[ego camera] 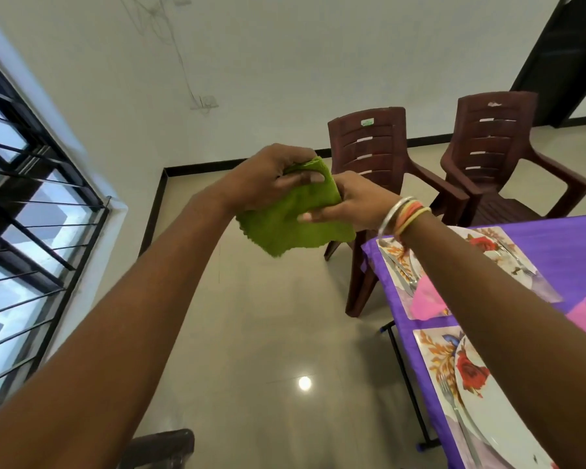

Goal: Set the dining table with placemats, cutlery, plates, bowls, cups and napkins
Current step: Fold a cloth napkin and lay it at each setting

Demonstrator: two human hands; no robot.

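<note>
One long worktop under a purple cloth runs along the right edge, cut off by the frame, so whether bowls or cups are out cannot be told. Two brown plastic chairs stand at its far end. On it lie flowered placemats, a white plate on the near one, and pink napkins further along. The right forearm covers much of the far setting.

Left of the worktop, in the air over the floor, is a green napkin. The left hand curls over its bunched top with the thumb pressed on the front. The right hand grips its right side between thumb and fingers. The lower part hangs loose with a ragged edge.

It looks light, soft and limp, and unlikely to slip or break. Corners or edges look the best hold for folding. The top fold is hidden inside the left fingers. A fork lies by the near plate.
</note>
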